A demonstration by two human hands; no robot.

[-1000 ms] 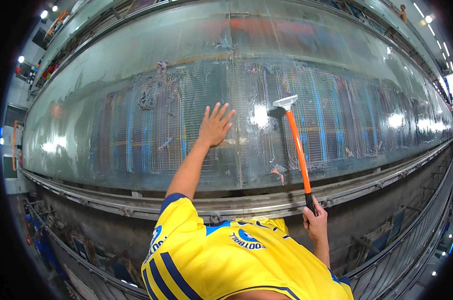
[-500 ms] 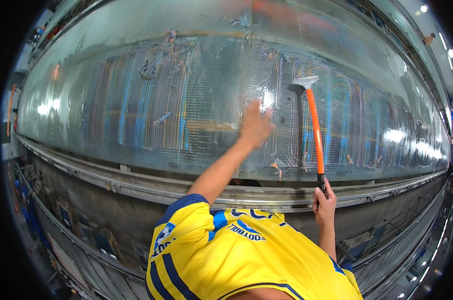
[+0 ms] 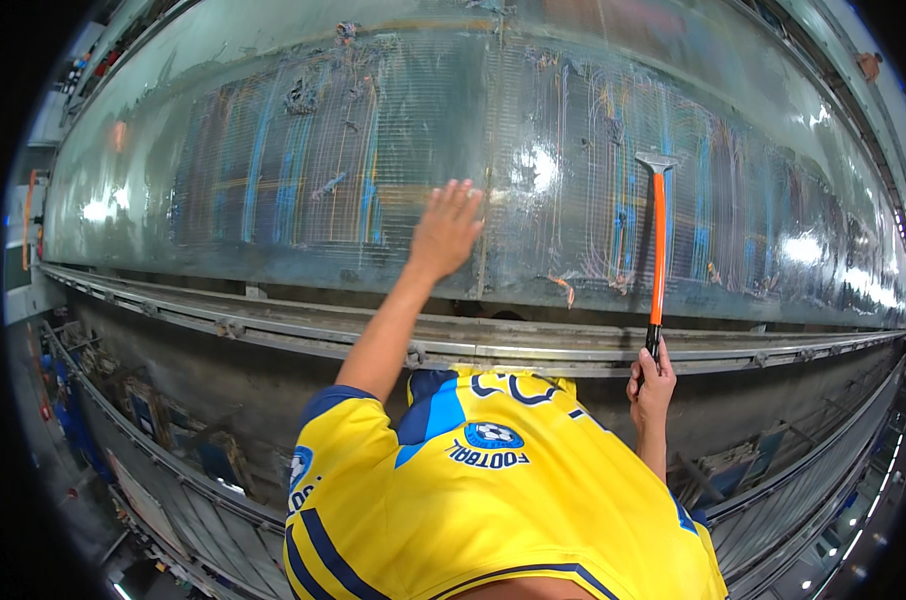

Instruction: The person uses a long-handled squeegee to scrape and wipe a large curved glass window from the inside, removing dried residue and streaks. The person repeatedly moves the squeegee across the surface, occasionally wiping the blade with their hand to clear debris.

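Observation:
My left hand point(image 3: 448, 230) lies flat with its fingers stretched out, on or just over a wet, glossy panel point(image 3: 435, 110) with ribbed bands of thin coloured lines. Whether the palm touches it, I cannot tell. At the near edge, my right hand point(image 3: 653, 385) is closed around the black grip of a long scraper point(image 3: 659, 240) with an orange handle. The scraper's wide metal head points away from me above the striped right part of the panel. Peeled scraps cling to the surface: a dark clump point(image 3: 299, 97) at the left and an orange shred point(image 3: 565, 289) near the front.
A metal rail point(image 3: 543, 355) runs along the panel's near side, between it and my body. Below the rail are a dark trough point(image 3: 253, 370) and slatted grey panels point(image 3: 773, 515). Bright reflections hide parts of the panel. Another person's hand point(image 3: 870, 66) shows at the far right.
My left hand has moved left and its fingers have come into clear sight. The scraper has swung to the right and now points straighter away from me, still in my right hand.

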